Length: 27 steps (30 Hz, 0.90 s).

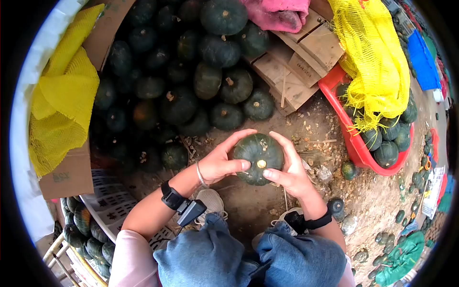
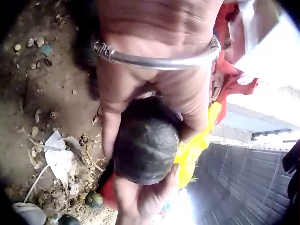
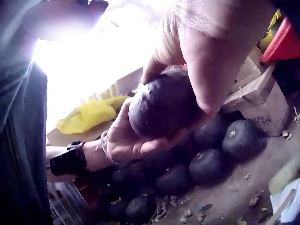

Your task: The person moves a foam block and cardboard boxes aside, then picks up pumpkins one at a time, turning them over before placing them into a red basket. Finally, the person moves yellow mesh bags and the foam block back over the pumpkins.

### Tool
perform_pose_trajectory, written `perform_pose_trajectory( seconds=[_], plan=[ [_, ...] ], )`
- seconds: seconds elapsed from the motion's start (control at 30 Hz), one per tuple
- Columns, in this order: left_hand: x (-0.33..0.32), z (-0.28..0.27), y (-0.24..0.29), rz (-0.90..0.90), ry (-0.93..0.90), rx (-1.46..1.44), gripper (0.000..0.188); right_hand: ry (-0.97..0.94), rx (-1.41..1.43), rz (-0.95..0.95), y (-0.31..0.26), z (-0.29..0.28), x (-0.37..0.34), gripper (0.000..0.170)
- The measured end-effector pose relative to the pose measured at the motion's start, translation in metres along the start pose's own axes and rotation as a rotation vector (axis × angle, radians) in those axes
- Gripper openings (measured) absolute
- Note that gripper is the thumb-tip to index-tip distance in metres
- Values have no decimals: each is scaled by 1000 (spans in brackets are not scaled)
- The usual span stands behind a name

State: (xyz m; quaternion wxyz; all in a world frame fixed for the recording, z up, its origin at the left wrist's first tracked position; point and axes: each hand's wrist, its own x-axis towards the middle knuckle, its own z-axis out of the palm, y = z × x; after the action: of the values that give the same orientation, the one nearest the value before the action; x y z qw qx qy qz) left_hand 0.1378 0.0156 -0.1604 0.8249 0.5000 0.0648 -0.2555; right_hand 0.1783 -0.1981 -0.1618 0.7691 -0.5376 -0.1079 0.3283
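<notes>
A dark green squash is held up between both hands above the dirt floor, its pale yellow stem spot facing the head camera. The left hand grips its left side, thumb on top near the stem. On the other side the right hand grips it, with its thumb on top too. In the left wrist view the squash fills the space between the hands. The right wrist view shows the squash from its side, the left hand under it and the right hand over it.
A large pile of dark squashes lies beyond the hands. At right stands a red basket with squashes and yellow mesh. Flattened cardboard lies behind; a white crate sits at lower left.
</notes>
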Motion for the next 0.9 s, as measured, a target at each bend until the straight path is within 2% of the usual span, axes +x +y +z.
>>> perform_pose_trajectory(
  seconds=[0.17, 0.37, 0.43, 0.47, 0.5, 0.53, 0.57, 0.6, 0.67, 0.7, 0.77, 0.8, 0.83, 0.9],
  plan=[
    [-3, 7, 2, 136, -31, 355, 92, -8, -42, 1, 5, 2, -2, 79],
    [-2, 16, -5, 203, -40, 515, 89, 119, -423, -113, 4, 5, -1, 61],
    [0, 12, -9, 265, -33, 562, 89, 184, -333, -130, 9, 10, -2, 50],
    [2, 12, -6, 406, -75, 785, 89, 224, -178, 8, 18, -8, 0, 48],
    [0, 18, -12, 356, -86, 712, 89, 217, -60, 68, 23, -11, 3, 48],
    [0, 20, -15, 292, -53, 673, 83, 217, 57, 129, 26, -12, 6, 47],
    [0, 19, -14, 240, -24, 628, 78, 181, 134, 106, 26, -9, 4, 48],
    [-3, 15, -10, 225, 30, 720, 72, 51, 188, 168, 19, -9, -3, 50],
    [-3, 12, -5, 194, 90, 880, 61, 54, 295, 280, 28, -4, -15, 53],
    [-4, 9, 8, 165, 223, 1143, 51, 92, 329, 332, 28, -9, -21, 55],
    [-3, -8, 48, 413, 464, 1539, 48, 272, 225, 435, 19, -20, -37, 59],
    [-3, -12, 63, 372, 595, 1668, 52, 261, 173, 374, 16, -29, -44, 60],
    [-3, -37, 58, 343, 726, 1886, 61, 242, 113, 317, 6, -48, -53, 62],
    [-10, -127, 23, 115, 811, 1894, 89, 388, -60, 157, -35, -77, -84, 64]
  ],
)
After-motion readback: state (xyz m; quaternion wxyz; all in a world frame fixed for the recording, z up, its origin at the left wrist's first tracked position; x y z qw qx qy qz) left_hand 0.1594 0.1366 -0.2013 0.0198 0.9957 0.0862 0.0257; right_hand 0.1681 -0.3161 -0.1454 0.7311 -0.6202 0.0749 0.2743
